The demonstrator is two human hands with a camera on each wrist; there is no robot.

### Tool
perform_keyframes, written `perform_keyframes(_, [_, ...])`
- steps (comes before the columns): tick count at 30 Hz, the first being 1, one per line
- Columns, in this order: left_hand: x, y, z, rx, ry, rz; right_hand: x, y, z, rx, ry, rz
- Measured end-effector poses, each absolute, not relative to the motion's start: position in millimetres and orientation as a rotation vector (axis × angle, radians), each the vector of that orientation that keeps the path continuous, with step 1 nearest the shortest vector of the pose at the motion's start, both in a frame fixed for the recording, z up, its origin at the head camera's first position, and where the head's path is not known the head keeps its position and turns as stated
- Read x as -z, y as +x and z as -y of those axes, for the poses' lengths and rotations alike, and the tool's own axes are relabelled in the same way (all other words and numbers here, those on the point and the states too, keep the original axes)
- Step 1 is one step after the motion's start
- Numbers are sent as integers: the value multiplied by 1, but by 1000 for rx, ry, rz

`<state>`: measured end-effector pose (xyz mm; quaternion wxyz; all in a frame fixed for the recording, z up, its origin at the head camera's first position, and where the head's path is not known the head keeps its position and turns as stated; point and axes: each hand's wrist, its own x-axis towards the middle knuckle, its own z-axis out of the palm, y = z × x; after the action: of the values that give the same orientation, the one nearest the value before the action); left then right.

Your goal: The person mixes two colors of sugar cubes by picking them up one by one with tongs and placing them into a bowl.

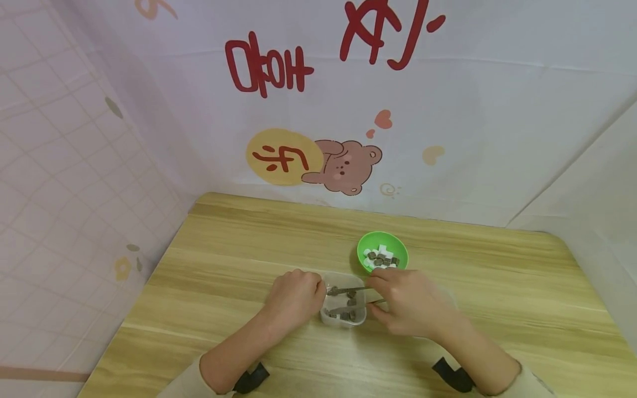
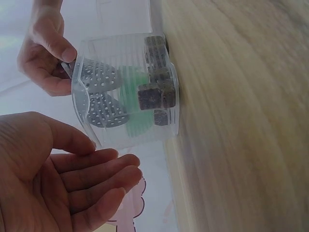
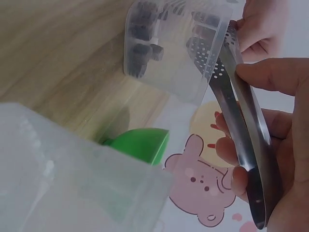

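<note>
A clear plastic container (image 1: 343, 322) with several dark brown cubes (image 2: 150, 96) in it stands on the wooden table. At its left rim is my left hand (image 1: 296, 298), thumb and index finger pinching the edge while the other fingers extend loosely below. My right hand (image 1: 410, 301) grips metal tongs (image 3: 236, 116) along their arms. The perforated tong heads (image 2: 104, 77) reach down inside the container, spread apart above the cubes at the bottom. Just behind stands a green bowl (image 1: 363, 241) holding white and dark cubes (image 1: 382, 257).
A second translucent container (image 3: 72, 169) is beside my right hand, mostly hidden by it in the head view. The table (image 1: 239, 243) meets a printed cloth backdrop (image 1: 473, 138) at the back and at both sides.
</note>
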<state>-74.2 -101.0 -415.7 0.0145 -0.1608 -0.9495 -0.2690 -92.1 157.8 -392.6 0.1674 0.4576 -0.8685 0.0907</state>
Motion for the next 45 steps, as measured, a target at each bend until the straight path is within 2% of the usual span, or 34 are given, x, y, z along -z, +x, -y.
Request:
perform_keyframes(22, [415, -74, 100, 811, -499, 2956, 396, -95, -144, -258, 1491, 2424])
perform_keyframes(45, [416, -73, 100, 837, -469, 2956, 385, -93, -183, -445, 1214, 2397])
